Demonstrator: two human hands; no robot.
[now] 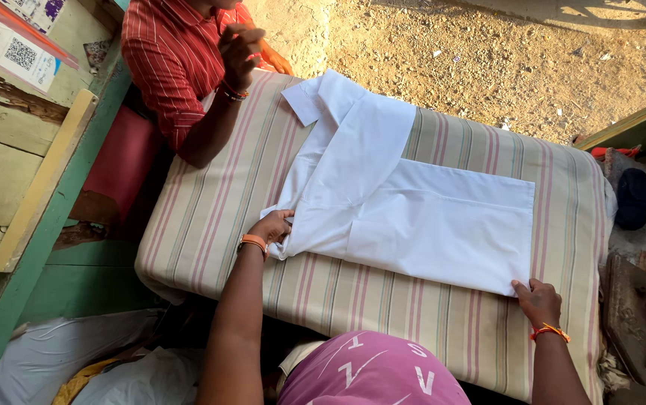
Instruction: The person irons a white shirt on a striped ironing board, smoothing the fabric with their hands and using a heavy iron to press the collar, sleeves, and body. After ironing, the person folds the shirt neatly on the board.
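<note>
A white shirt point(405, 202) lies partly folded on a striped padded table point(218, 195), collar toward the far left. My left hand point(272, 225) grips the shirt's near left edge, at the shoulder fold. My right hand point(537, 298) presses on the shirt's near right corner, fingers pinching the hem. Both wrists wear orange bands.
Another person in a red striped shirt point(173, 60) leans an elbow on the table's far left, one hand point(240, 49) raised. A green and wooden wall point(15, 172) runs along the left. Sandy ground point(488, 52) lies beyond. A dark iron point(633, 196) sits at the right.
</note>
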